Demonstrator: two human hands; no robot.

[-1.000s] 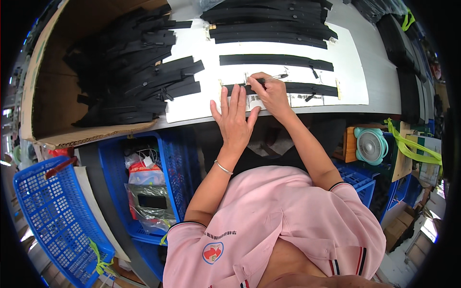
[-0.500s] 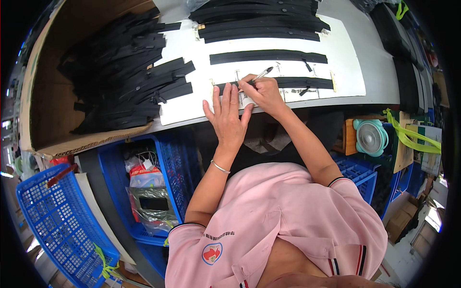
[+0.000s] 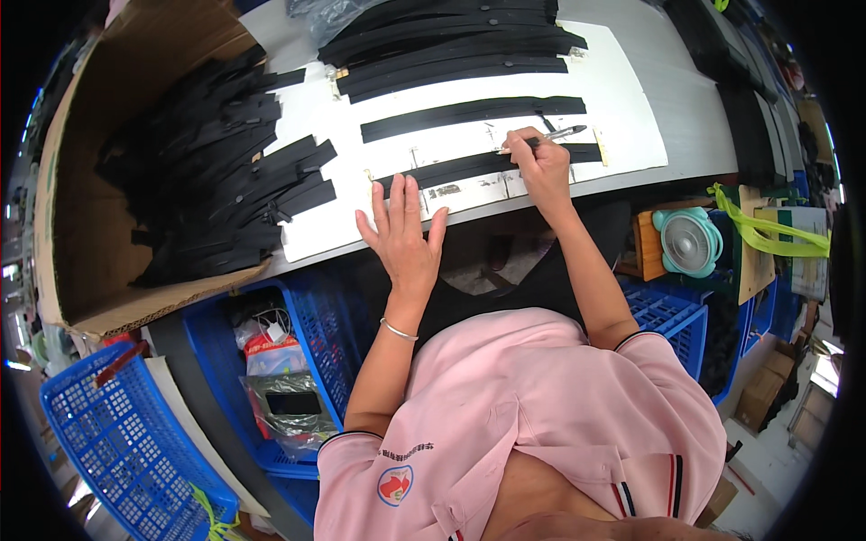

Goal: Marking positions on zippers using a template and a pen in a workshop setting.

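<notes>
A black zipper (image 3: pixel 451 169) lies lengthwise across a white sheet (image 3: pixel 622 99) bearing pen marks and small bits of tape. My left hand (image 3: pixel 403 239) rests flat, fingers spread, with its fingertips on the zipper's left end. A clear-barrelled pen (image 3: pixel 564 133) is pinched in my right hand (image 3: pixel 545 173), its tip at the zipper's upper edge right of the middle. Parallel to it and farther away lies another black zipper (image 3: pixel 469 117), its pull hanging near the right end. Beyond that several more zippers (image 3: pixel 451 50) are stacked.
A cardboard box (image 3: pixel 56 252) on its side at the left spills a heap of black zippers (image 3: pixel 198 153). Below the table stand a blue crate (image 3: pixel 320 325) with bagged items and a blue basket (image 3: pixel 99 397). At the right are a teal fan (image 3: pixel 690 242) and black cases (image 3: pixel 713 54).
My right hand has moved right along the zipper with the pen, away from my left hand. My left hand stays at the left end. The whole view has shifted slightly.
</notes>
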